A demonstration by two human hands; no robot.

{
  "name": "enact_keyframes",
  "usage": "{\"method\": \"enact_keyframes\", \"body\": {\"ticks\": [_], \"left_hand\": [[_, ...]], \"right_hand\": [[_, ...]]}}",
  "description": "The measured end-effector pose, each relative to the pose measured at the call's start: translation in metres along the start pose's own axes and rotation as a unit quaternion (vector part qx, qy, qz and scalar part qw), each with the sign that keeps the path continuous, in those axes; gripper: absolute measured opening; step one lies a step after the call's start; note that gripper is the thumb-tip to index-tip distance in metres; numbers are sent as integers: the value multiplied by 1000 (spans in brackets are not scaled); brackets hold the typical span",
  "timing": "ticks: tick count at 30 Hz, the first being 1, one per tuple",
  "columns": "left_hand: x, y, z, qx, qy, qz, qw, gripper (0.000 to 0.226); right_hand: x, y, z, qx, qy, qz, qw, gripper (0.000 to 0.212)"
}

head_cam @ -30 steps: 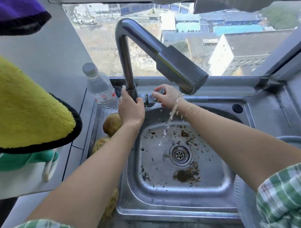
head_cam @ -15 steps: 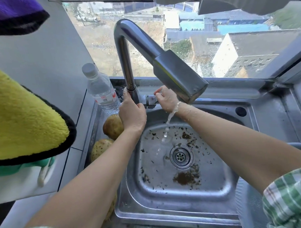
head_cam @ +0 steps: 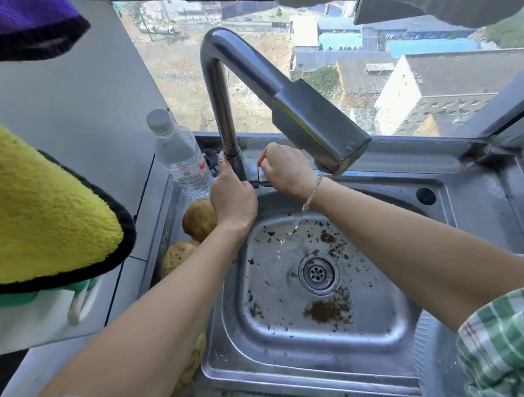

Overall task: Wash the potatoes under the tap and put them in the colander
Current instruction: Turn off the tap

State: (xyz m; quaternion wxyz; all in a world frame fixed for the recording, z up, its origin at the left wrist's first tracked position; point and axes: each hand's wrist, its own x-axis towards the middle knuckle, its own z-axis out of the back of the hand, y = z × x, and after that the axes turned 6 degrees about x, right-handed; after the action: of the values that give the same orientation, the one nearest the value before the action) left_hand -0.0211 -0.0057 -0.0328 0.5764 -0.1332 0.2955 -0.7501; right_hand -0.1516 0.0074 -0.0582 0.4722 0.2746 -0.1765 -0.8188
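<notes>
Left hand and right hand grip the steel tap, a thin stream running.
The left fingers wrap the tap's round chrome column at its base. The right fingers curl over the short lever beside it, and water trickles across that wrist into the square, dirt-flecked stainless sink. Knobbly, rough-skinned potatoes lie along the sink's left edge. The finely perforated colander sits at its near right corner.

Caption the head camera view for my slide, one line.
Left hand grips the steel tap, right hand its handle; water trickles into the speckled steel sink, brown potatoes waiting alongside.
</notes>
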Motion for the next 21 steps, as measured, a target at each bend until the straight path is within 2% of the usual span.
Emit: {"method": "enact_keyframes", "body": {"ticks": [5,8,11,18,21], "left_hand": [[-1,-2,0,1,8,1,1000,71],[-1,-1,3,2,28,0,1000,75],[-1,-2,4,-5,54,3,999,79],[-1,4,23,0,124,15,992,74],[-12,21,30,15,108,13,994,56]], "right_hand": [[-14,6,5,-14,-35,26,999,28],[-26,15,12,9,-58,9,998,28],[-36,20,17,5,-44,22,999,33],[-57,21,17,167,-40,-22,985,41],[-65,19,11,184,-22,-67,980,46]]}}
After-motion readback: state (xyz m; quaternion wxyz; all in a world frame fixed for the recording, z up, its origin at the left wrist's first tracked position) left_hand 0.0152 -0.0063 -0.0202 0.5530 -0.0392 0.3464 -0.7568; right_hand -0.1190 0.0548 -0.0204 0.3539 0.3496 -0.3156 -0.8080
